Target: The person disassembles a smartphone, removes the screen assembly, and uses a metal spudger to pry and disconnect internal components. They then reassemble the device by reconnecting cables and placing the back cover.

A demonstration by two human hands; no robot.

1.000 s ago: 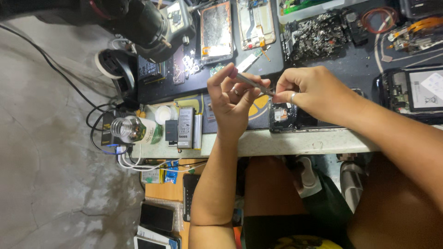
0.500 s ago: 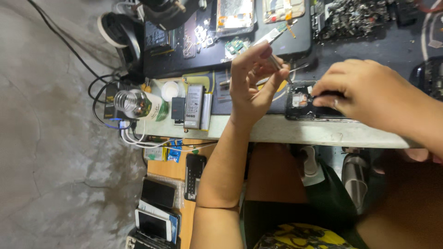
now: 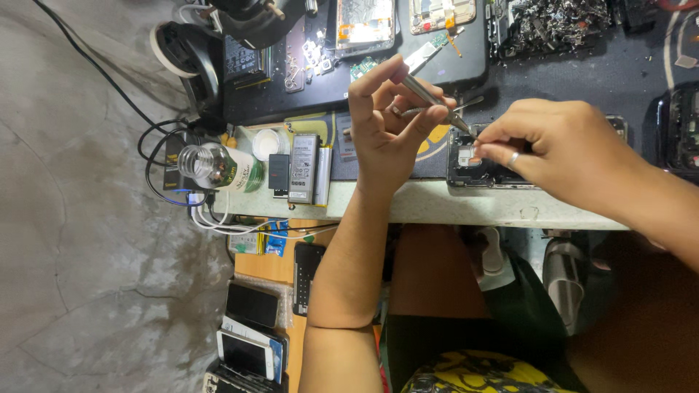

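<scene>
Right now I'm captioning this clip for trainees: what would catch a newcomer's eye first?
At centre, the left hand pinches metal tweezers, their tips reaching an opened phone at the bench edge, where the right hand presses. A clear glass bottle lies to the left, and a heap of dark parts sits top right.

The left hand [image 3: 389, 127] has tilted the tweezers [image 3: 437, 102] so their tips now meet the right hand's [image 3: 561, 149] fingertips over the opened phone [image 3: 473, 160]. A second ago both hands were raised clear of it; the right came down first.
</scene>
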